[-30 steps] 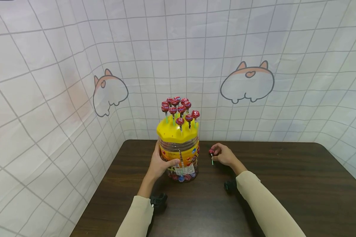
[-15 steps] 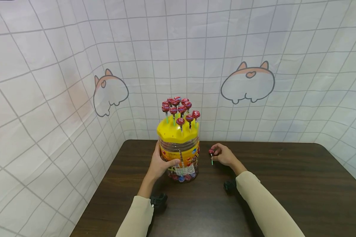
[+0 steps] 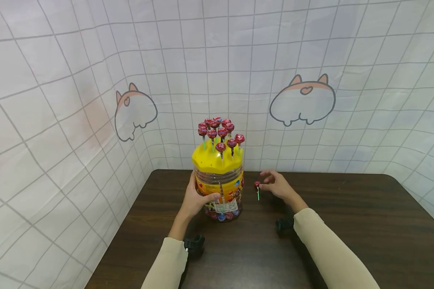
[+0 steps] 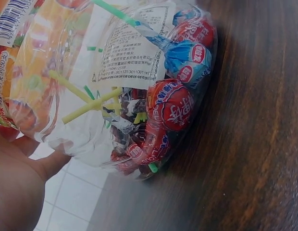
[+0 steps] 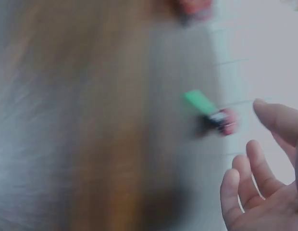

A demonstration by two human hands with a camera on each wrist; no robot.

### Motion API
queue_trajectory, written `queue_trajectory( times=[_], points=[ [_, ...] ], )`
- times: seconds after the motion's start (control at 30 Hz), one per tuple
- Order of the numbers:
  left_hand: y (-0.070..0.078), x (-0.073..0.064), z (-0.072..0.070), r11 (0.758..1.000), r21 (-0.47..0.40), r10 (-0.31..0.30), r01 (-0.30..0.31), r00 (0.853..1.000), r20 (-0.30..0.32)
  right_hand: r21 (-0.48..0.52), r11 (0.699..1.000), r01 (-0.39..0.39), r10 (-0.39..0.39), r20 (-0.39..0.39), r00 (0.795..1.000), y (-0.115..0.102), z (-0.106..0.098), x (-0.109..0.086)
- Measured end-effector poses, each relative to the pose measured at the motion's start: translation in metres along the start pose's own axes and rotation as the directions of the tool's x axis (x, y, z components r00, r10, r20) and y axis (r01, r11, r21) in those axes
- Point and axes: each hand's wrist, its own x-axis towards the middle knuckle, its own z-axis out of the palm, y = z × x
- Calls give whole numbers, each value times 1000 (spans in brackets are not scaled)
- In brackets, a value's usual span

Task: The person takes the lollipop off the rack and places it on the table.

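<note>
Where the loose lollipop (image 3: 257, 184) lies: on the desk (image 3: 347, 224), just beside your right grip (image 3: 280, 188).
Right grip: fingers apart, holding nothing.
Lollipop handling: probably light, with a slick wrapper; pinch its green stick (image 5: 199, 101), likely stiff.
Left grip (image 3: 195, 202): wrapped round the clear jar (image 3: 209, 188).
Jar contents: wrapped lollipops (image 4: 171, 107) inside; red-wrapped ones (image 3: 220, 147) stand in its yellow lid (image 3: 207, 163).
</note>
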Motion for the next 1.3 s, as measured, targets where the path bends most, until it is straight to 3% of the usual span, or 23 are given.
queue_trajectory(
  times=[0.1, 0.2, 0.37, 0.57, 0.73, 0.93, 1.3],
  points=[
    [0, 1, 0, 1000, -16, 6, -6, 1000, 5, 59, 997, 45, -44, -14, 999, -25, -10, -1],
    [0, 1, 0, 1000, -28, 9, -8, 1000, 16, 107, 985, 138, -135, -39, 990, -61, -20, -2],
    [2, 3, 0, 999, -33, 7, -6, 1000, 29, 113, 947, 301, -293, -82, 953, -117, -31, -7],
    [3, 3, -1, 1000, -18, 1, 0, 1000, 28, 122, 896, 427, -417, -97, 904, -158, -31, -16],
    [3, 2, 0, 1000, -13, -5, 5, 1000, 26, 134, 869, 477, -468, -94, 879, -175, -26, -20],
    [3, 1, 0, 1000, -16, -18, 18, 999, 29, 140, 843, 520, -510, -98, 854, -180, -19, -16],
    [1, 2, -1, 1000, -5, -20, 20, 1000, 22, 138, 829, 542, -531, -113, 840, -185, -12, -16]
  ],
)
